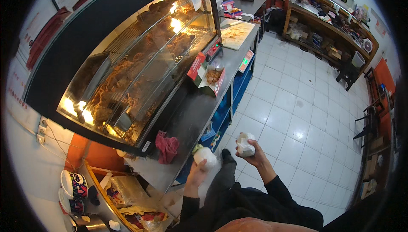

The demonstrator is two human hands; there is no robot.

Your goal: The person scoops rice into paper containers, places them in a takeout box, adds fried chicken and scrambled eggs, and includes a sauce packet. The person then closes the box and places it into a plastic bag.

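Observation:
My left hand point(196, 173) is closed round a rounded white bundle point(205, 159), with a pale greenish bit showing at its upper left. Another white bundle point(245, 142), apparently thin plastic, is gripped in my right hand point(257, 157). What either bundle contains is hidden. Both hands are held in front of my body, apart from each other, near the edge of the metal counter point(187, 119). A crumpled dark pink cloth point(166, 148) lies on the counter to the left of my left hand.
A lit glass food warmer point(131, 72) with fried pieces stands on the counter at left. Farther along are an opened red and white box point(217, 88) of fried food, a scale point(246, 61) and a stained white cutting board point(239, 34). Wooden shelves point(331, 30) stand across the tiled floor point(293, 113).

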